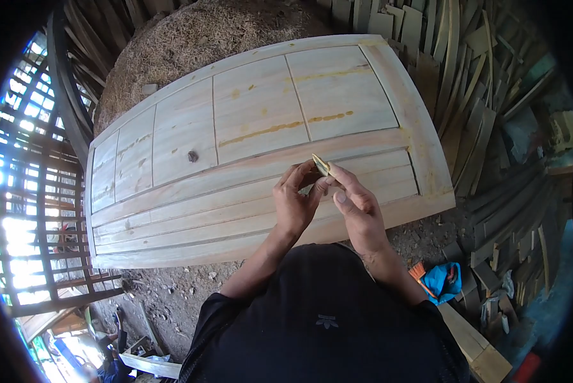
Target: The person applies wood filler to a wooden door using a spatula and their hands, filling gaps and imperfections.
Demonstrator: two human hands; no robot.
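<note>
Above the wooden door panel (pixel 254 179), my left hand (pixel 296 196) and my right hand (pixel 361 214) meet with their fingers closed. Between the fingertips is a small folded, pointed piece (pixel 321 165), pale with a yellowish edge; its exact kind is too small to make out. Both hands appear to pinch it, though the left fingers partly hide the lower end. The door lies flat beneath, pale wood with framed panels and grooves. Yellow-brown filler streaks (pixel 264 132) run across its upper panels. A small dark lump (pixel 192 156) rests on it left of my hands.
A large heap of shavings (pixel 203 45) rises behind the door. Wood strips and offcuts (pixel 465 102) lean along the right side. A blue bag (pixel 449 283) lies at lower right near a wooden beam (pixel 472 338). Lattice wall (pixel 37 185) stands left.
</note>
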